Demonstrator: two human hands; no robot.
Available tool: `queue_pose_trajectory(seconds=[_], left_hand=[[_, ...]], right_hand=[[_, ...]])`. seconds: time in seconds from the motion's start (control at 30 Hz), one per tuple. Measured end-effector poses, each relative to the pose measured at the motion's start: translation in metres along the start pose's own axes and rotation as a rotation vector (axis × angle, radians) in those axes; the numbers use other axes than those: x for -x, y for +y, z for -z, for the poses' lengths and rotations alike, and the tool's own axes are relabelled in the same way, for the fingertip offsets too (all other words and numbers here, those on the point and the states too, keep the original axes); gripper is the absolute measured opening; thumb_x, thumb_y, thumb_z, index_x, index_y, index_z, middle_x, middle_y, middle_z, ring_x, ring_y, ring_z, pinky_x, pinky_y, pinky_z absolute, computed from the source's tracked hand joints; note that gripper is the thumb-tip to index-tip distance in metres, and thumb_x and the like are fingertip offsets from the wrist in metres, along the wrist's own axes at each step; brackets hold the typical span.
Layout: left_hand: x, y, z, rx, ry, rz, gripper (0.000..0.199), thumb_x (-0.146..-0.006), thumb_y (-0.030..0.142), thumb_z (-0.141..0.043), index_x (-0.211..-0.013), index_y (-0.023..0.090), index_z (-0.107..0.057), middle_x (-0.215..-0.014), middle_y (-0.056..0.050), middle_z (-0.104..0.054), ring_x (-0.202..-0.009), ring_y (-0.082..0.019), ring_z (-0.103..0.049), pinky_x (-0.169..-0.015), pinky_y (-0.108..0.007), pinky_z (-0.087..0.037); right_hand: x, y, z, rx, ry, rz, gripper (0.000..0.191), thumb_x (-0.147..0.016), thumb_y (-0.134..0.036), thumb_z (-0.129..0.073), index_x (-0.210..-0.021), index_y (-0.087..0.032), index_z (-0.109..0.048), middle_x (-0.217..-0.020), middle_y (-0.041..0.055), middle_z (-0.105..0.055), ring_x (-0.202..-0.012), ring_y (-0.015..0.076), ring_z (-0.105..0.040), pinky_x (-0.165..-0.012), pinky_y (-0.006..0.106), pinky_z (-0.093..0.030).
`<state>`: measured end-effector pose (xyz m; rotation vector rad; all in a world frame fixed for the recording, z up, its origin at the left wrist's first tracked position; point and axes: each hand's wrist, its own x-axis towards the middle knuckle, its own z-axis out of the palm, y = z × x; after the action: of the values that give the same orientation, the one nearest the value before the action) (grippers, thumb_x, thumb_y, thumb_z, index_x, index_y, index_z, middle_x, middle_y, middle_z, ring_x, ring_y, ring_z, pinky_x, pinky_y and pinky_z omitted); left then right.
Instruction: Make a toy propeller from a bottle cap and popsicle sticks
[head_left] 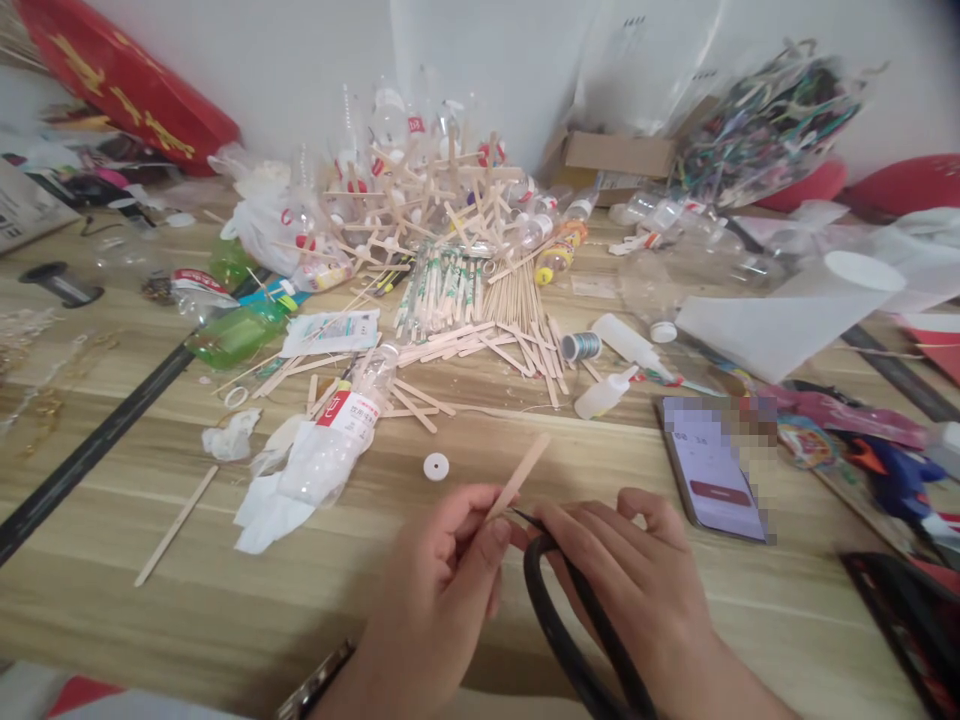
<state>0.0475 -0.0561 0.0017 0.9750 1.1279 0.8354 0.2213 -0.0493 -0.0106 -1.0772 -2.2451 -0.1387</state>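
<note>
My left hand point(469, 560) pinches a flat wooden craft stick point(529, 465) between thumb and fingers, its far end pointing up and to the right. In my right hand point(630, 560) are scissors with black loop handles point(551, 600). Fingers close around them near the blades, and the dark tip reaches the stick beside my left thumb. Whether the tip presses into the wood I cannot tell. Beyond my hands lies a white disc point(436, 467) with a small central hole. A single craft stick point(177, 525) rests on the table at the left.
A clear plastic bottle point(352, 425) lies on white tissue. Behind it are piled craft sticks point(480, 345), skewers point(517, 285) and bottles. A phone point(712, 470) sits to the right, near glue bottles point(606, 392), a thread spool point(581, 346) and a paper cone point(787, 310).
</note>
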Motion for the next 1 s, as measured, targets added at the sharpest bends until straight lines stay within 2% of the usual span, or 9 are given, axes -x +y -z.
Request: queue_pose_trajectory(seconds=[0.17, 0.3, 0.43, 0.63, 0.73, 0.83, 0.93, 1.0], left_hand=[[0.005, 0.002, -0.001, -0.142, 0.037, 0.004, 0.038, -0.092, 0.053, -0.050, -0.096, 0.019, -0.067, -0.056, 0.003, -0.058, -0.045, -0.010, -0.047, -0.043, -0.019, -0.033], [0.006, 0.004, -0.001, -0.225, 0.051, -0.042, 0.037, -0.093, 0.051, -0.049, -0.093, 0.019, -0.066, -0.054, 0.002, -0.059, -0.045, -0.011, -0.051, -0.042, -0.019, -0.035], [0.005, 0.002, 0.002, -0.409, 0.069, -0.147, 0.030, -0.096, 0.040, -0.044, -0.094, 0.021, -0.067, -0.054, 0.002, -0.063, -0.047, -0.013, -0.058, -0.046, -0.020, -0.040], [0.007, -0.011, 0.009, -0.855, 0.090, -0.439, 0.021, -0.094, 0.024, -0.048, -0.084, 0.022, -0.067, -0.069, -0.003, -0.072, -0.062, -0.018, -0.068, -0.057, -0.023, -0.048], [0.009, -0.012, 0.009, -0.973, 0.106, -0.554, 0.024, -0.096, 0.021, -0.044, -0.094, 0.021, -0.067, -0.069, -0.004, -0.073, -0.064, -0.019, -0.070, -0.062, -0.024, -0.053], [0.009, -0.010, 0.007, -1.093, 0.151, -0.672, 0.025, -0.097, 0.019, -0.040, -0.103, 0.016, -0.065, -0.069, -0.005, -0.073, -0.059, -0.019, -0.071, -0.059, -0.026, -0.055], [0.007, -0.010, 0.005, -1.247, 0.203, -0.839, 0.028, -0.099, 0.014, -0.035, -0.106, 0.009, -0.061, -0.065, -0.007, -0.073, -0.052, -0.020, -0.070, -0.050, -0.028, -0.054], [0.006, -0.011, 0.005, -1.342, 0.257, -0.955, 0.027, -0.099, 0.011, -0.033, -0.108, 0.004, -0.058, -0.062, -0.008, -0.072, -0.047, -0.020, -0.068, -0.044, -0.028, -0.052]], right_hand=[[-0.003, -0.002, 0.004, 0.047, -0.044, 0.036, 0.027, -0.097, -0.008, -0.031, -0.104, -0.016, -0.055, -0.076, 0.0027, -0.074, -0.063, 0.0144, -0.065, -0.073, 0.034, -0.031], [-0.002, -0.002, 0.003, 0.060, -0.060, 0.038, 0.026, -0.096, -0.008, -0.032, -0.105, -0.016, -0.055, -0.077, 0.0032, -0.074, -0.064, 0.0155, -0.065, -0.073, 0.035, -0.031], [0.001, -0.002, 0.003, 0.086, -0.073, 0.045, 0.026, -0.098, -0.011, -0.030, -0.106, -0.015, -0.055, -0.077, 0.0039, -0.074, -0.064, 0.0161, -0.065, -0.073, 0.036, -0.031], [-0.002, 0.000, 0.006, 0.133, -0.087, 0.072, 0.030, -0.101, -0.011, -0.026, -0.105, -0.014, -0.055, -0.077, 0.0046, -0.073, -0.065, 0.0161, -0.065, -0.073, 0.036, -0.031], [-0.004, 0.001, 0.008, 0.142, -0.093, 0.093, 0.032, -0.101, -0.011, -0.024, -0.104, -0.015, -0.056, -0.077, 0.0051, -0.074, -0.065, 0.0159, -0.065, -0.075, 0.035, -0.031], [-0.004, 0.003, 0.009, 0.138, -0.092, 0.098, 0.034, -0.100, -0.010, -0.024, -0.103, -0.016, -0.057, -0.076, 0.0044, -0.074, -0.064, 0.0151, -0.064, -0.075, 0.034, -0.032], [-0.007, 0.002, 0.009, -0.079, -0.075, 0.006, 0.029, -0.099, -0.011, -0.033, -0.097, -0.017, -0.061, -0.073, 0.0024, -0.072, -0.063, 0.0141, -0.064, -0.071, 0.032, -0.035], [-0.009, 0.000, 0.009, -0.352, -0.150, -0.154, 0.031, -0.099, -0.017, -0.040, -0.078, -0.019, -0.063, -0.065, -0.0005, -0.068, -0.057, 0.0120, -0.062, -0.061, 0.028, -0.038]])
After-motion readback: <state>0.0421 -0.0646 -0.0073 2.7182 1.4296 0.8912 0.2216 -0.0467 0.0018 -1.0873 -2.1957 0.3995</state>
